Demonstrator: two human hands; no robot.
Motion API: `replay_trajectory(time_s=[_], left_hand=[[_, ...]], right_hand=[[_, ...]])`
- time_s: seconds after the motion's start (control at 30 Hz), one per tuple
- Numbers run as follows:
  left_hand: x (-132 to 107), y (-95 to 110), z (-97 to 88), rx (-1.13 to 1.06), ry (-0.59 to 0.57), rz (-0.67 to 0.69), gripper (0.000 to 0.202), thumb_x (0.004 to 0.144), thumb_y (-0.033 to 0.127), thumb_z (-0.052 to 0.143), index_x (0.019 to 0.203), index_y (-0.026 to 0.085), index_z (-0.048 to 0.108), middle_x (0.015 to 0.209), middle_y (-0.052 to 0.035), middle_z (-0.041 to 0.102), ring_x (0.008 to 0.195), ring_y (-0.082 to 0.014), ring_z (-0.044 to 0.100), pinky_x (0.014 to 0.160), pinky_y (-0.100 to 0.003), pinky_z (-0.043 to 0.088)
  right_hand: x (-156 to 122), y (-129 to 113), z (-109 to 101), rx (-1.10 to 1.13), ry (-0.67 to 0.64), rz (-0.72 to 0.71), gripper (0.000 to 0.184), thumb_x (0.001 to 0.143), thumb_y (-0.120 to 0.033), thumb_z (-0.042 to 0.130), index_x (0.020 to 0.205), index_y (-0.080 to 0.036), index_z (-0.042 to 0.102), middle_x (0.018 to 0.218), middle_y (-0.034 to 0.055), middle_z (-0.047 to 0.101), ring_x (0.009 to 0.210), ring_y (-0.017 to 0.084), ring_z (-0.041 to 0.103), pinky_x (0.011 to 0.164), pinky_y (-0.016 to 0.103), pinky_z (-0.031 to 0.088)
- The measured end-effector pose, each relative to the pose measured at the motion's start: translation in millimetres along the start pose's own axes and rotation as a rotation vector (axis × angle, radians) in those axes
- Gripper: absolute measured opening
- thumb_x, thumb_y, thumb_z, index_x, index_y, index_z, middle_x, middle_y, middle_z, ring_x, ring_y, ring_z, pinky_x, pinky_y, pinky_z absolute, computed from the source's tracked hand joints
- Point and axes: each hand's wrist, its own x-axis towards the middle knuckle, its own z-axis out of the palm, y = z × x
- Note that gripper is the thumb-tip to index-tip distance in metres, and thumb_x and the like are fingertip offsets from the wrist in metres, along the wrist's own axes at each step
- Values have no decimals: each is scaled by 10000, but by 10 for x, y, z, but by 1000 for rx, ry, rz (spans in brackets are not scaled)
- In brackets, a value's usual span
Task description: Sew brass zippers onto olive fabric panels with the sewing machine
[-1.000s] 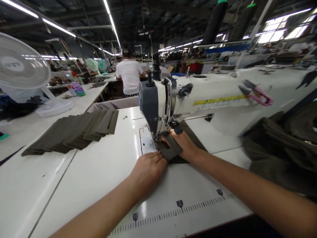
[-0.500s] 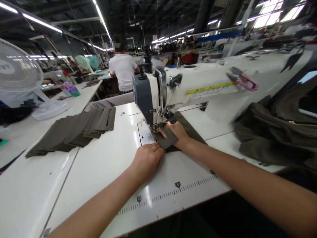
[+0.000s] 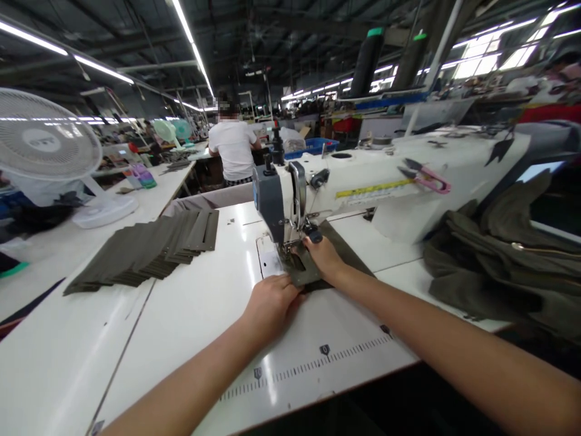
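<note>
A dark olive panel with a cut-out slot [image 3: 309,277] lies under the presser foot of a white sewing machine [image 3: 290,200], on top of a larger piece of olive fabric [image 3: 348,253]. My left hand [image 3: 269,307] rests at the panel's near left corner, its fingers together and closed on the edge. On the panel's right side, close to the needle, my right hand [image 3: 323,257] grips it with bent fingers; the fingertips are partly hidden by the machine head.
A fanned stack of olive panels [image 3: 149,248] lies on the left of the table. Bundled olive fabric with a zipper [image 3: 494,254] sits at right. Pink-handled snips [image 3: 426,177] rest against the machine arm. A white fan [image 3: 49,145] stands far left; a person in white [image 3: 232,148] sits ahead.
The slotted panel, tilted up with a finger showing through its slot before, now lies flatter on the larger fabric. Both hands stay close to the needle. The camera view has shifted slightly.
</note>
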Motion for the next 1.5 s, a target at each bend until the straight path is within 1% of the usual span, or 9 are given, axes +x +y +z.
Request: replay_trajectory(time_s=[0.1, 0.17, 0.23, 0.33, 0.43, 0.67, 0.93, 1.17, 1.5], left_hand=[[-87, 45, -115, 69, 58, -113, 203, 842, 299, 524, 697, 160, 556, 690, -35, 600, 595, -173, 573, 564, -328, 505], [-142, 47, -170, 119, 104, -182, 203, 816, 340, 557, 729, 159, 531, 721, -47, 590, 617, -187, 572, 557, -342, 506], [-166, 26, -193, 117, 108, -193, 238, 796, 341, 575, 907, 135, 532, 873, -100, 613, 779, -230, 603, 649, -388, 532], [-149, -17, -182, 55, 6, -44, 341, 830, 234, 502, 1144, 106, 470, 1124, -149, 585, 1065, -245, 544, 894, -440, 471], [-118, -36, -149, 34, -76, 62, 307, 846, 140, 420, 1136, 90, 505, 1152, -150, 587, 1089, -213, 542, 960, -417, 432], [-79, -11, -114, 81, -45, 58, 249, 877, 147, 403, 1059, 92, 565, 1110, -149, 614, 1032, -215, 584, 920, -413, 470], [29, -75, -154, 134, -109, 149, 272, 893, 102, 336, 1031, 117, 571, 1055, -122, 641, 1002, -201, 597, 957, -453, 424], [103, -139, -164, 138, -150, 150, 262, 900, 128, 335, 1015, 109, 570, 1029, -124, 647, 997, -200, 596, 973, -451, 405], [193, -315, -47, 150, -71, 146, 243, 873, 111, 361, 1011, 100, 561, 975, -137, 636, 892, -213, 611, 840, -392, 498]], right_hand=[[-250, 3, -173, 29, -28, -119, 149, 779, -165, 531, 680, -159, 642, 706, 45, 638, 650, 154, 593, 587, 233, 438], [-453, -8, -266, 80, -30, -257, 98, 759, -136, 564, 724, -163, 651, 818, 52, 642, 779, 160, 585, 694, 249, 451], [-635, -29, -314, 134, -29, -427, 106, 774, -160, 575, 845, -158, 654, 961, 76, 633, 935, 194, 547, 806, 315, 437], [-810, -58, -312, 147, -51, -556, 217, 815, -181, 535, 1015, -160, 617, 1078, 94, 612, 1057, 238, 493, 885, 424, 402], [-882, -67, -278, 163, -20, -580, 255, 829, -145, 485, 1055, -138, 604, 1066, 107, 624, 1039, 236, 519, 896, 436, 420], [-948, -68, -261, 178, 90, -614, 288, 832, -103, 433, 1052, -121, 619, 965, 106, 664, 955, 213, 593, 896, 385, 479], [-884, -69, -269, 206, 56, -621, 264, 832, -99, 424, 998, -113, 630, 901, 108, 668, 938, 205, 596, 900, 361, 477], [-780, -37, -246, 181, 65, -639, 240, 827, -81, 417, 917, -85, 640, 895, 110, 669, 878, 200, 606, 885, 339, 479], [-552, 18, -161, 165, 32, -624, 245, 788, -65, 459, 951, -125, 631, 965, 88, 665, 913, 186, 603, 906, 317, 462]])
